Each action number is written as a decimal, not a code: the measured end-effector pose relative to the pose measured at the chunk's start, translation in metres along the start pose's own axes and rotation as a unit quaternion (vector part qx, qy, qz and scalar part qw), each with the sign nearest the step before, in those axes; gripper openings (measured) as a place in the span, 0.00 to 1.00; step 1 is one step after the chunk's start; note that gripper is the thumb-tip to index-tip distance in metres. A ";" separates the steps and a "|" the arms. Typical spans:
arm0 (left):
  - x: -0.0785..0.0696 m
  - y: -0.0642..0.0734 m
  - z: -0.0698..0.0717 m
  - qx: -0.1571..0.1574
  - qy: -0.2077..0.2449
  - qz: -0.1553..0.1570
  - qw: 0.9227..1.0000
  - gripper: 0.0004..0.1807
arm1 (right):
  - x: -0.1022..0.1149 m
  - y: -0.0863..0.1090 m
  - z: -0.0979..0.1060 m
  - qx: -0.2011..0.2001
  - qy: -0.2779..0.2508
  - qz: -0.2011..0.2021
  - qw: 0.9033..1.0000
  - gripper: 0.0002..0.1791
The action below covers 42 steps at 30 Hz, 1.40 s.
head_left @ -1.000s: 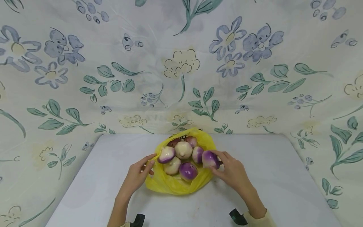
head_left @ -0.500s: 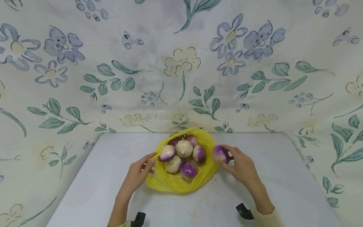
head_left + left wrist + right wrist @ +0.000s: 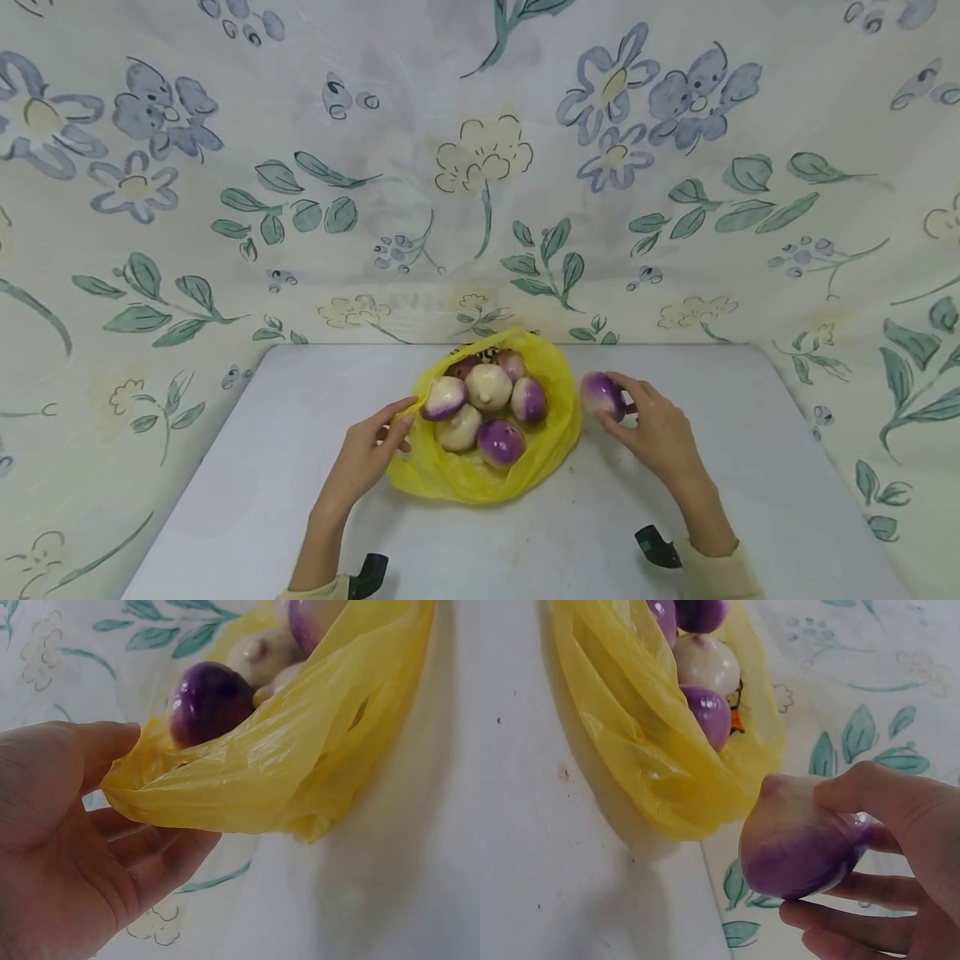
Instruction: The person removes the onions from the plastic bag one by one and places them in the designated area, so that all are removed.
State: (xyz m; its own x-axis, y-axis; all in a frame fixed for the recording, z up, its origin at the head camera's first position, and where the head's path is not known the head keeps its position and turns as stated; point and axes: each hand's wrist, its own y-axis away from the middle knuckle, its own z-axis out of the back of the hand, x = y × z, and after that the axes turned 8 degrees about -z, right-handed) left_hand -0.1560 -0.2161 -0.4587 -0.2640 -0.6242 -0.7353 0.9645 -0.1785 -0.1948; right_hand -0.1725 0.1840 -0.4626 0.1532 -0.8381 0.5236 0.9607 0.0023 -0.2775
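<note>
A yellow plastic bag lies open on the table with several purple-and-white turnips inside, among them a glossy purple one at the front. My left hand pinches the bag's left rim between thumb and fingers, also plain in the left wrist view. To the right of the bag, my right hand grips a turnip by its sides, apart from the bag. Thumb and fingers wrap its purple and cream skin. Two darker reddish round pieces sit at the back of the bag, partly hidden by a cream turnip.
The white table extends to both sides of the bag and in front of it. A floral cloth hangs behind the table's far edge. Black straps with angled mounts sit at the wrists.
My right hand has carried the turnip out over the bag's right rim and farther right. The left hand keeps its hold on the left rim, and the view has tilted slightly.
</note>
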 end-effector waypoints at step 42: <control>-0.006 -0.010 0.020 0.043 0.003 0.026 0.999 0.23 | -0.029 -0.007 -0.001 0.016 0.022 -0.041 0.999 0.33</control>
State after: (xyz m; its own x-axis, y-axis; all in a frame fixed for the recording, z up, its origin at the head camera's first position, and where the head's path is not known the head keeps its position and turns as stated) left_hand -0.1638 -0.2256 -0.4397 -0.2142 -0.6303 -0.7462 0.9722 -0.2113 -0.1006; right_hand -0.1843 0.2079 -0.4772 0.0646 -0.8591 0.5077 0.9766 -0.0501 -0.2089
